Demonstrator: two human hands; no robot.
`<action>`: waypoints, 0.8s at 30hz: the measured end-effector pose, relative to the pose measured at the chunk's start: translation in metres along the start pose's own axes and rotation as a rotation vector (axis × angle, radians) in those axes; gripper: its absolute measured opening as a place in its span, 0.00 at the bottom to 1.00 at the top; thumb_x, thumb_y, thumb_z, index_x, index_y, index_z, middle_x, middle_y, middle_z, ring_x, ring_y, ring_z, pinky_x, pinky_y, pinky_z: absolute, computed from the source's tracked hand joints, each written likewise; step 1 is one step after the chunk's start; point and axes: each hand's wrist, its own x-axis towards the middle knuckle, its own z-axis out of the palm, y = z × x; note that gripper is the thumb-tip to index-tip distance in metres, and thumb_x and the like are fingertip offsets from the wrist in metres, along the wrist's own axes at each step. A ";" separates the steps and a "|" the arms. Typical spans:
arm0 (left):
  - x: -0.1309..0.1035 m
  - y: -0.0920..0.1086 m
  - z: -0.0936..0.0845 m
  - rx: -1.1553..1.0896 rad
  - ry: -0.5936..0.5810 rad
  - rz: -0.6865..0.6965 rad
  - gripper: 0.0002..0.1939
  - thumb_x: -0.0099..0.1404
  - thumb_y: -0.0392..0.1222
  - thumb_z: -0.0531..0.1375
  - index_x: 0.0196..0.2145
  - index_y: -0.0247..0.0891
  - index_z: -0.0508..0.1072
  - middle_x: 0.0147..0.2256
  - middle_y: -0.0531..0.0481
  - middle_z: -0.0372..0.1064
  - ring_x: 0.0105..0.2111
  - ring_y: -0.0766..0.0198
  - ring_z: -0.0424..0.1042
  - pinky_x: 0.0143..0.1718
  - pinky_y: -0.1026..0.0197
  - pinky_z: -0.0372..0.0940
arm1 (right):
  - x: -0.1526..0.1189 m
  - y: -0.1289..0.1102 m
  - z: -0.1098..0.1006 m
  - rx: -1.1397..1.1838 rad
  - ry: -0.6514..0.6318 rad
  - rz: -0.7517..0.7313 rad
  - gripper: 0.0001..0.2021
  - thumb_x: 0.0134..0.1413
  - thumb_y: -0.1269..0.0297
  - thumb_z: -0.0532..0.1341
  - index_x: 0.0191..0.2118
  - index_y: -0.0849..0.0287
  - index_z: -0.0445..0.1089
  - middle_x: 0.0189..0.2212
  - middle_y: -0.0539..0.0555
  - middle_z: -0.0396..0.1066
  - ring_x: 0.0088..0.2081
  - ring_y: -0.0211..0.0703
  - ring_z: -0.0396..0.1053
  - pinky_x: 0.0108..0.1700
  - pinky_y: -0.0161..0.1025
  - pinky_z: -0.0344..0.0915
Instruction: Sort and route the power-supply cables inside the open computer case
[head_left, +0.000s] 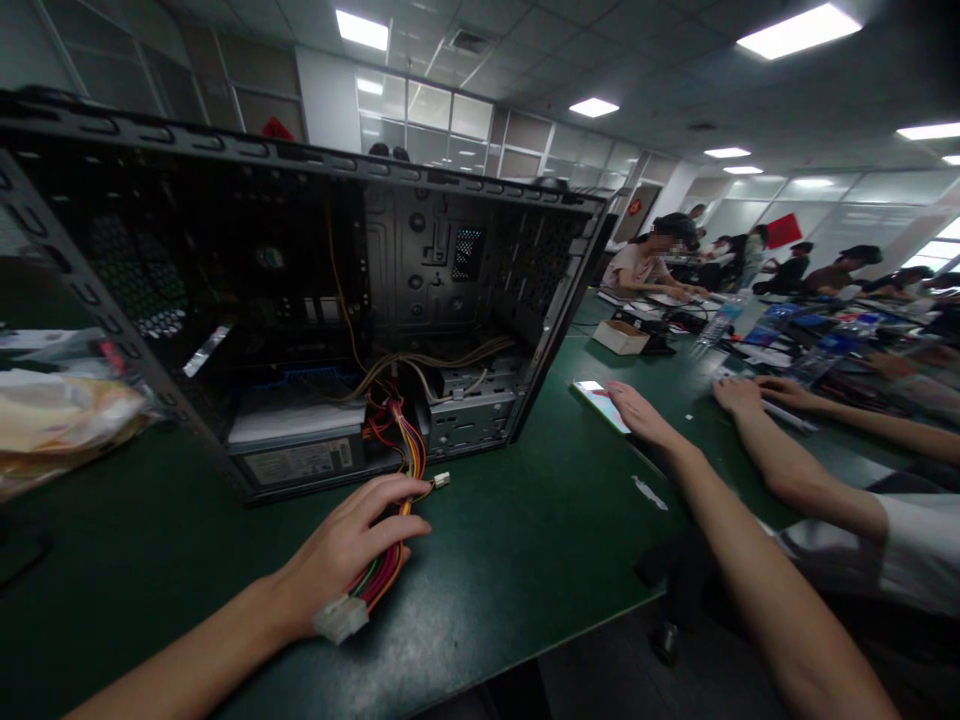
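Observation:
An open black computer case [442,230] stands on the green table [510,540]. A power supply [300,455] sits in its lower left part. From the case a bundle of coloured cables [409,440] runs out to the front. My left hand [367,530] is wrapped round this bundle, with a large white connector [341,618] hanging below the palm and a small white plug [441,480] beyond the fingertips. To the right of the case my right hand [637,410] rests with fingers stretched out on the edge of a phone [600,402] whose screen is lit.
A co-worker's forearms [780,460] lie on the table at the right. Behind them are plastic bottles [724,320] and a small open box [621,337]. Plastic bags [67,420] lie at the far left. People sit further back.

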 end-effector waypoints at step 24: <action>-0.001 0.002 0.001 -0.001 0.000 -0.004 0.15 0.69 0.31 0.53 0.50 0.40 0.69 0.59 0.40 0.61 0.60 0.52 0.60 0.57 0.48 0.64 | -0.015 -0.031 -0.013 -0.130 -0.069 -0.041 0.31 0.44 0.59 0.65 0.58 0.59 0.67 0.60 0.61 0.61 0.60 0.60 0.60 0.65 0.50 0.54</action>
